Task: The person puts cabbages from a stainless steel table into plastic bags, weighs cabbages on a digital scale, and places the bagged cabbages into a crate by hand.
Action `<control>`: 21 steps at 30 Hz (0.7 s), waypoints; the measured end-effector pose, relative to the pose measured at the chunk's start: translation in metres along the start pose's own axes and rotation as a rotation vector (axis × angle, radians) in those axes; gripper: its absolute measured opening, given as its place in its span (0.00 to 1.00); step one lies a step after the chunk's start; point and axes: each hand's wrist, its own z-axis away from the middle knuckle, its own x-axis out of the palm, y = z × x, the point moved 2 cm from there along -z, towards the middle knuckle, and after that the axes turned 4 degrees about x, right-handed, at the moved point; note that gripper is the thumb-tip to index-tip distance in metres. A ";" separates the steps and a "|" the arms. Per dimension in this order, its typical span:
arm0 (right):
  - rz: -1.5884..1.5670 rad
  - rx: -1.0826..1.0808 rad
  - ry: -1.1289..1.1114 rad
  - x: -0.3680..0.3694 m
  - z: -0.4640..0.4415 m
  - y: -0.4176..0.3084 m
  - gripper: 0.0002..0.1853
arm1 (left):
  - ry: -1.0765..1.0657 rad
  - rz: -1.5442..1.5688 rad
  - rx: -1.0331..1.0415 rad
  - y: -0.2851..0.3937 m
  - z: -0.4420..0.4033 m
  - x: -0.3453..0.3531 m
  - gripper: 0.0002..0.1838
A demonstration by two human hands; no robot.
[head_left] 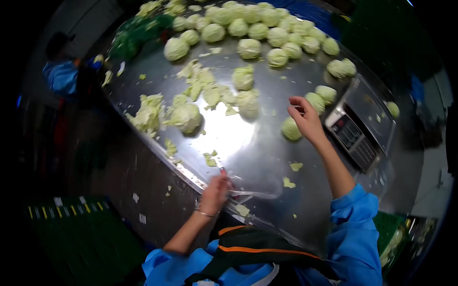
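Note:
My left hand [215,194], slightly blurred, is closed around the red handle of a knife [223,170] near the table's front edge; its short blade points away from me. My right hand [306,118] hangs above the table, thumb and fingers apart, nothing in it. Just below and beside it lies a cabbage [290,129], and two more cabbages, one of them a paler head [326,94], sit to its right near the scale. Left of centre, a cabbage [185,117] rests among loose leaves [202,81]. Another trimmed-looking cabbage [248,105] stands at the middle.
Many cabbages [238,27] are heaped at the far side of the metal table [267,162]. A digital scale [353,136] stands at the right. Green netting [136,35] lies at the far left. Another person [62,74] is beyond the left edge. Green crates [81,238] are at lower left.

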 end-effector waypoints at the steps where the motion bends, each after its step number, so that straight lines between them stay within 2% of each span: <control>1: 0.039 -0.026 -0.029 0.028 -0.018 -0.003 0.16 | -0.255 -0.065 -0.017 0.000 0.001 0.012 0.11; 3: 0.119 -0.132 -0.099 0.082 -0.044 -0.023 0.18 | -0.380 0.257 -0.233 0.009 0.000 0.040 0.13; 4: 0.157 -0.205 -0.146 0.112 -0.051 -0.038 0.19 | -0.375 0.216 -0.055 0.013 -0.001 0.050 0.14; 5: 0.157 -0.377 -0.216 0.143 -0.055 -0.045 0.23 | -0.373 0.175 0.124 0.017 -0.001 0.061 0.15; 6: 0.211 -0.520 -0.314 0.176 -0.059 -0.051 0.30 | -0.291 0.039 0.392 0.018 -0.003 0.075 0.10; 7: 0.240 -0.285 -0.470 0.202 -0.053 -0.069 0.42 | -0.275 0.071 0.428 0.024 -0.008 0.074 0.07; 8: 0.309 -0.295 -0.478 0.237 -0.057 -0.059 0.54 | -0.384 0.034 0.433 0.020 -0.007 0.080 0.07; 9: 0.413 -0.218 -0.517 0.269 -0.062 -0.054 0.60 | -0.399 0.077 0.391 0.017 -0.004 0.087 0.09; 10: 0.465 -0.253 -0.507 0.302 -0.067 -0.041 0.62 | -0.416 0.115 0.356 0.013 0.000 0.094 0.10; 11: 0.631 -0.151 -0.619 0.305 -0.065 -0.065 0.61 | -0.438 0.154 0.318 0.007 -0.003 0.097 0.12; 13: 0.840 -0.334 -0.592 0.332 -0.061 -0.043 0.56 | -0.302 0.130 0.444 0.002 -0.002 0.088 0.13; 16: 0.484 -0.270 -0.466 0.331 -0.077 -0.017 0.46 | -0.361 0.024 0.547 0.007 0.002 0.069 0.13; 17: 0.374 -0.044 -0.549 0.316 -0.090 -0.015 0.42 | -0.418 -0.033 0.585 0.009 -0.003 0.064 0.13; 18: -0.047 0.202 -0.574 0.302 -0.092 -0.001 0.41 | -0.291 0.012 0.609 0.002 0.002 0.072 0.14; 19: -0.472 0.436 -0.570 0.285 -0.089 0.013 0.40 | -0.377 0.006 0.574 0.000 0.002 0.074 0.17; 21: -1.141 0.739 -0.527 0.231 -0.056 0.015 0.40 | -0.574 0.013 0.512 -0.005 0.004 0.074 0.23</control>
